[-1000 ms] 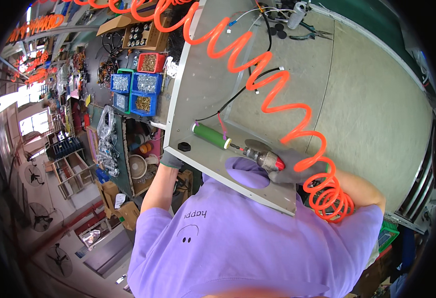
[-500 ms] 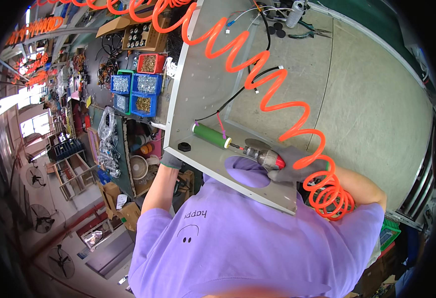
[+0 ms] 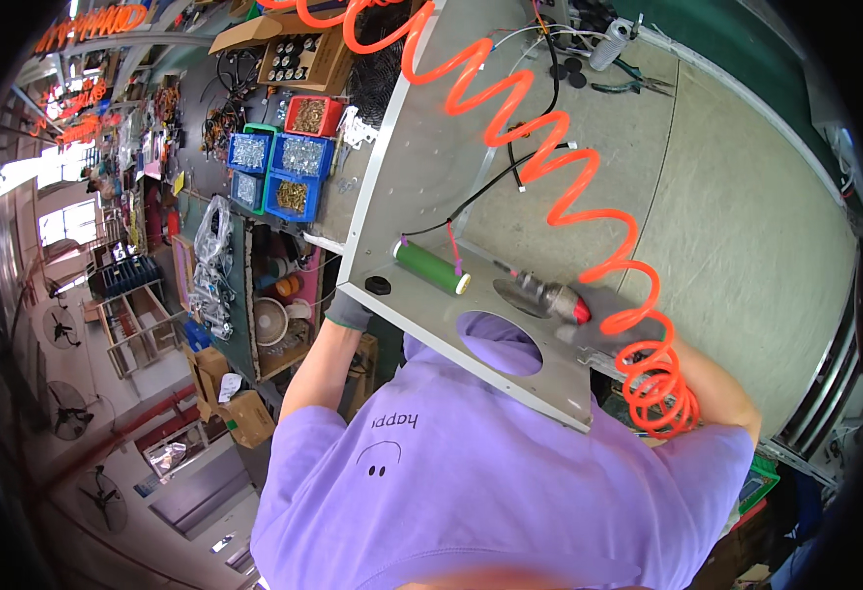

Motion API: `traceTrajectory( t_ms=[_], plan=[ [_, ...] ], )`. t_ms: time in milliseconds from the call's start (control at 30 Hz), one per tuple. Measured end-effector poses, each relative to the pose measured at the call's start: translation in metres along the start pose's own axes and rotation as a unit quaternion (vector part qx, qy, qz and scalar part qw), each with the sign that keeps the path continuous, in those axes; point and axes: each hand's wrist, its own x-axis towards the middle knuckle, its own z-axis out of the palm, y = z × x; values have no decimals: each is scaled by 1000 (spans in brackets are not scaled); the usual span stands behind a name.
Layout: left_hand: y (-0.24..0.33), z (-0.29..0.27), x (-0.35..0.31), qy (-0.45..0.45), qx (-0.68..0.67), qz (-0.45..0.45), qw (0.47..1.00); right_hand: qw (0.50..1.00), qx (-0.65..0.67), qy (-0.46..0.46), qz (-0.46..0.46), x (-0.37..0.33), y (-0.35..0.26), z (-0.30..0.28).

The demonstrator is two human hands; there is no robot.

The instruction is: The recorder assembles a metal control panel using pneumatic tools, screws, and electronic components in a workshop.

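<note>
Right hand (image 3: 598, 323) clamped round one driver (image 3: 555, 299), I hold its bit clear of one green tube (image 3: 431, 267), where it met the end moments ago; driving there looks done or paused. The tube lies along the case (image 3: 421, 307). My left hand (image 3: 349, 311), well apart, is at the corner, grip hidden; I cannot tell. Beyond: one hose (image 3: 561, 210), one pliers (image 3: 641, 86), four blue bins (image 3: 289, 214), one red bin (image 3: 333, 117).

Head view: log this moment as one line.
right hand: holds driver | driver tip: apart from green tube | left hand: by corner of box
</note>
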Motion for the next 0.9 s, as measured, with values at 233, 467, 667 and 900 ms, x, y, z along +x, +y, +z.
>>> traceTrajectory(
  t_ms=[233,467,667,900],
  plan=[
    [-1,14,0,-39,58,3,998,934,-328,128,-65,71,75,-51],
    [-2,25,-2,36,24,8,999,764,-295,506,-271,28,13,-86],
    [-4,22,2,11,-3,-7,1000,933,-35,237,-268,37,-49,22],
    [-8,9,5,-10,-34,-12,999,965,-78,90,-236,98,-69,58]
  ],
)
